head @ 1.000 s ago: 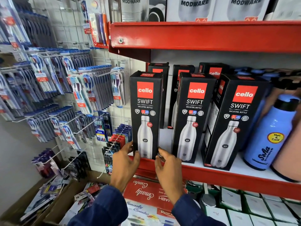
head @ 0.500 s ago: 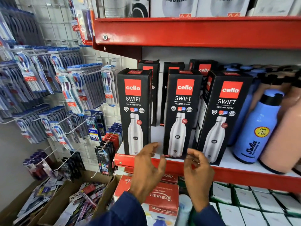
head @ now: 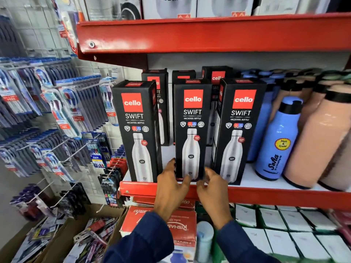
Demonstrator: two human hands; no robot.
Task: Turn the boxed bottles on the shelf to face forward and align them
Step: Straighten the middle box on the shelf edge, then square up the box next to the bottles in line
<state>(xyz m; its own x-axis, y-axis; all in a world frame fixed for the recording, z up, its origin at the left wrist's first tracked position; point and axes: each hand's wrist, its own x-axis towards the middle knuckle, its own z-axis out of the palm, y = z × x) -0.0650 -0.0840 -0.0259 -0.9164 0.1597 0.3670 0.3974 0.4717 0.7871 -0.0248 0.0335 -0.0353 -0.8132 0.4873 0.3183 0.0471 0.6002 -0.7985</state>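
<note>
Three black Cello Swift bottle boxes stand in a front row on the white shelf (head: 252, 178) with its red lip. The left box (head: 136, 130) and the right box (head: 237, 130) stand free, the right one turned slightly. My left hand (head: 171, 186) and my right hand (head: 212, 188) clasp the bottom of the middle box (head: 191, 126) from either side. Its printed front faces me. Three more black boxes (head: 216, 76) stand behind the row, partly hidden.
Blue bottles (head: 277, 141) and peach bottles (head: 319, 137) crowd the shelf right of the boxes. A red upper shelf (head: 209, 35) hangs overhead. Toothbrush packs (head: 62, 114) hang on hooks at left. Red cartons (head: 171, 223) and white boxes (head: 284, 224) sit below.
My hands left the left box, moved right with fingers spread, and now close around the base of the middle box. The view has shifted right too.
</note>
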